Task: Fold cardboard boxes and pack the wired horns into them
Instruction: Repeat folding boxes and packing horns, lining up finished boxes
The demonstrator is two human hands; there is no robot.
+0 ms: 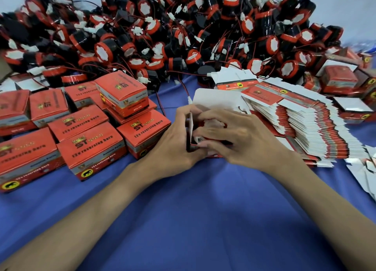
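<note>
— What crowds the worktop (183, 220)?
— A heap of wired horns (162, 30) behind, closed red boxes (89, 140) left, flat cartons (305, 124) right.
— And the hands?
— Left hand (173, 148) and right hand (244, 140) meet mid-cloth — each grip clamped on a half-folded box (205, 99), white flap up, glossy red card.

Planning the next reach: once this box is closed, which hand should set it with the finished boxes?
Left, probably. The finished boxes are stacked on the left of the blue cloth, right beside the left hand. The right hand sits nearer the flat box stack, and both hands hold the open box.
</note>
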